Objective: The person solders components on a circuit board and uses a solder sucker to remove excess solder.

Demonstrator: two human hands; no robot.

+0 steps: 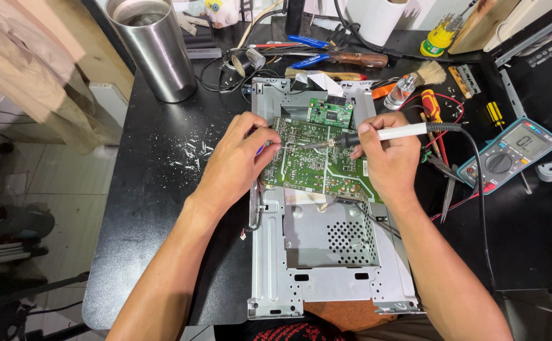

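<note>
Soldering iron (386,133) with a white handle is grasped by the right hand (386,161), the fingers being closed around the handle, and its metal tip is pointed toward nine o'clock, onto the green circuit board (317,165). The left hand (238,161) is placed at nine o'clock of this board; its fingers are pinched around something thin at the board's left edge, near the tip of the iron, but what is pinched cannot be told, because it is too small. The board is laid, a little tilted, over the upper part of a grey metal chassis (326,252), which is lying on the black table (156,208). A smaller green board (330,112) is seen at twelve o'clock of the large one, just beside it. At three o'clock of the right hand, well apart, a multimeter (508,153) with a teal case is found, and a black cable (481,208) is led from the iron's handle toward five o'clock. At eleven o'clock of the left hand, a steel tumbler (156,47) is standing upright. Small white crumbs (190,151) are scattered on the table at nine o'clock of the left hand. At one o'clock of the boards, a brush (427,74), a red screwdriver (432,106) and blue-handled pliers (310,52) are lying near each other.
</note>
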